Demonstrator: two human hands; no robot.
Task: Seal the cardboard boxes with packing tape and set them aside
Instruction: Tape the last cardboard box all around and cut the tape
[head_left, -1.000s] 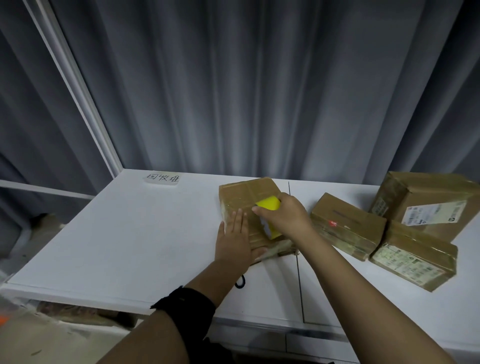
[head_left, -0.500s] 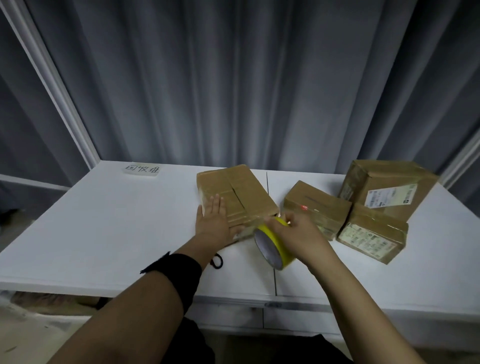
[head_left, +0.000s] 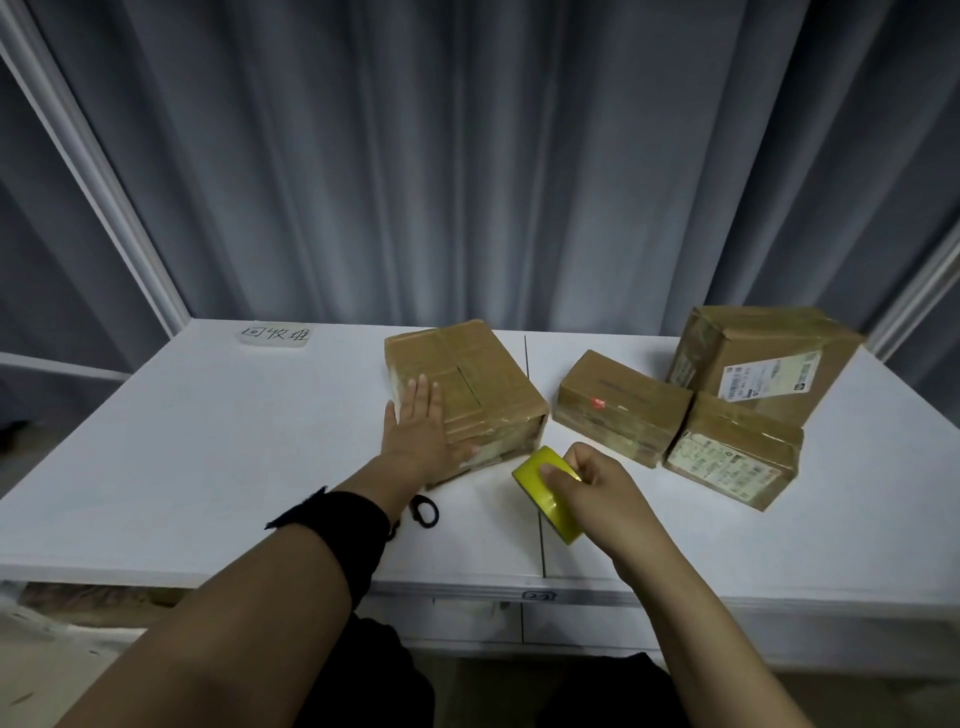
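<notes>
We are pressing our left hand, fingers straight and flat, on the near left part of the cardboard box, which is lying on the white table. Just nearer than this box's right corner, our right hand is gripping the yellow tape roll. Three other boxes are sitting to its right, and a handwritten label to its left.

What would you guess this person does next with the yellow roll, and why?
The right hand grips the yellow roll of packing tape just off the near side of the brown cardboard box, while the left hand lies flat on its top. So probably: break the tape free at that edge. Whether a strip joins them is unclear.
</notes>
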